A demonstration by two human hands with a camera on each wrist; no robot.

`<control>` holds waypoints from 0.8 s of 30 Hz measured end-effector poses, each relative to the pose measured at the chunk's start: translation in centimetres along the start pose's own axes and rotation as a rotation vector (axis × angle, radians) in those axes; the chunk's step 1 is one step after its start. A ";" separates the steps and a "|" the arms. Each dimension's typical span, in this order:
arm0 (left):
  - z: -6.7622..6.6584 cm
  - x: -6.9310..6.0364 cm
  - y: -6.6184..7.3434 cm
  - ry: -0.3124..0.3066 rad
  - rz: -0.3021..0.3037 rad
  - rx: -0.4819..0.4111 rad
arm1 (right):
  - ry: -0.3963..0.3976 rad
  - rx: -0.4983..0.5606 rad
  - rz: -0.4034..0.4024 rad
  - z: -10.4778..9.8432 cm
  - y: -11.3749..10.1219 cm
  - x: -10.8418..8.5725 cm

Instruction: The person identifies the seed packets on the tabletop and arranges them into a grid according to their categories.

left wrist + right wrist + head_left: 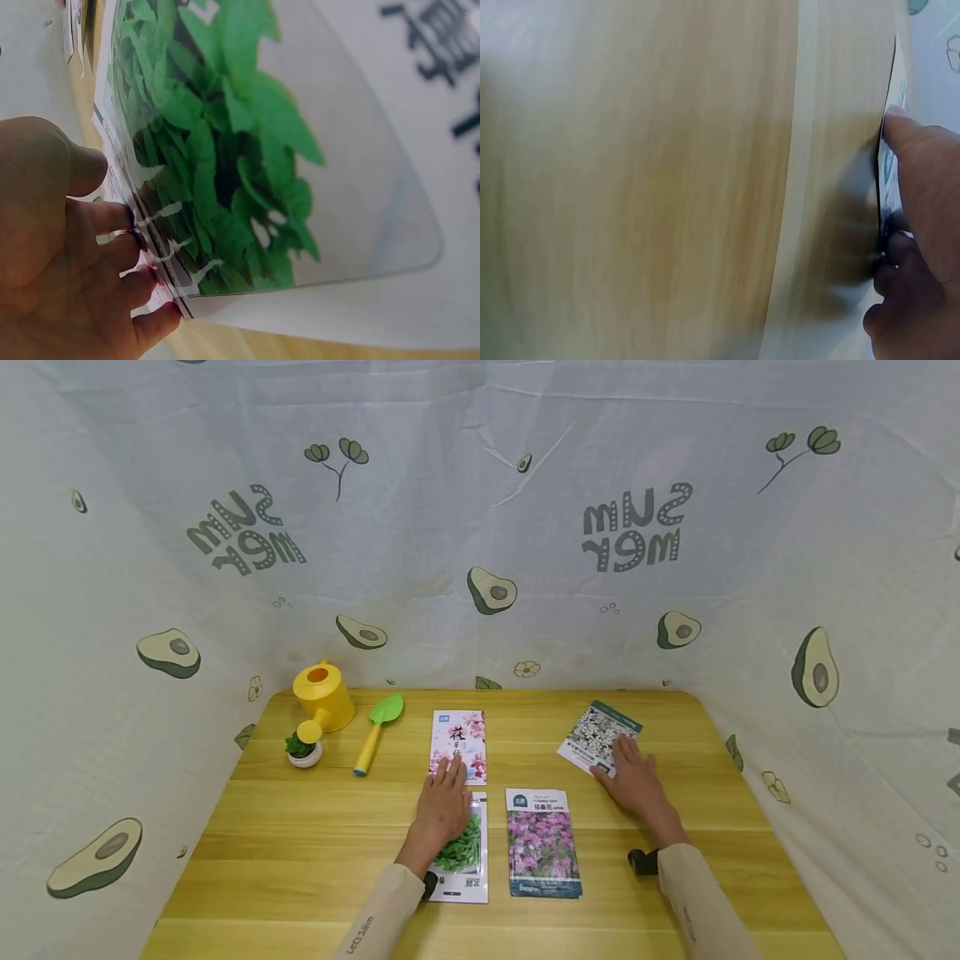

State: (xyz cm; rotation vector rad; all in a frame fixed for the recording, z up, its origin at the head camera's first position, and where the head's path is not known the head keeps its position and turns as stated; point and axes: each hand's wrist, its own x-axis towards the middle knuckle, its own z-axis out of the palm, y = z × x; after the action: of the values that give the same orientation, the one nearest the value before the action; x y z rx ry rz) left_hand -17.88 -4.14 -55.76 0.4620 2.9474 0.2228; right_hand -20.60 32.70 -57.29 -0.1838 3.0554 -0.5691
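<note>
My left hand (pixel 444 806) lies over the lower edge of a pink-blossom seed packet (pixel 447 727), its fingers extended onto the print. Beneath its palm is a green-leaf seed packet (pixel 459 856), whose leafy picture (pixel 217 150) fills much of the left wrist view. On the right, my right hand (pixel 636 781) rests on a tilted white-flower seed packet (pixel 597 735), thumb at the lower edge and fingers spread toward the right side. The right wrist view shows that thumb touching the packet's edge (pixel 889 169). Between the hands lies a purple-flower seed packet (pixel 543 847).
A yellow watering can (pixel 333 703) stands at the table's back left, beside a small potted plant (pixel 303 752). A toy trowel (pixel 377 735) with a green blade lies right of them. Avocado-print cloth (pixel 480 510) encloses the wooden table (pixel 315 860).
</note>
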 end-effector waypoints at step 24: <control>-0.1 -0.1 0.0 0.005 0.006 -0.003 | -0.082 0.015 -0.120 0.6 -4.2 2.3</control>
State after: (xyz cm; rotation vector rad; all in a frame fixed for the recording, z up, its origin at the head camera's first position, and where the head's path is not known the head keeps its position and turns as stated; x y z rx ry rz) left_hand -17.76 -4.20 -55.63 0.4700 2.9511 0.2295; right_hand -22.40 28.28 -56.36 -0.3827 2.9749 -0.5743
